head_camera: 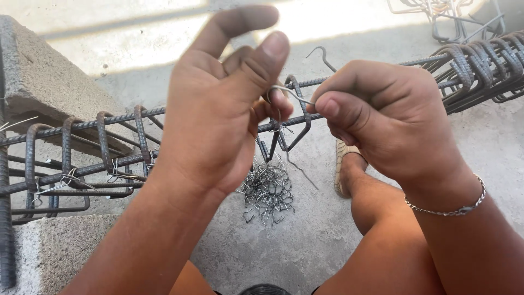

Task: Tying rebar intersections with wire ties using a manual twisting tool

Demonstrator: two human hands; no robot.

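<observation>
bare grey concrete floor [305, 240] runs under everything, sunlit along the top edge and shaded below. a rebar cage [109, 147] of long ribbed bars with bent stirrups looped around them stretches across the view, its left end resting on rough concrete blocks [49, 93]; more stirrups [480, 65] sit bunched together on the bars at the far right.

the left hand [218, 114] is raised in front of the bars, forefinger lifted loose, thumb and inner fingers pinched on one end of a thin tie wire [292, 94]. the right hand [382, 114] is closed, thumb pressed to forefinger on the other end of the same wire, and a small hook tool [322, 54] pokes up from behind its knuckles. the wire is pale, thin and shiny, bent in a short curve between the two hands, just above the spot where a stirrup [297, 117] crosses the upper bars. a chain bracelet [453, 207] circles the right wrist.

directly below the hands, a tangled pile of short bent wires [267, 194] lies on the floor. beside it a sandalled foot [344, 164] rests on the concrete.
</observation>
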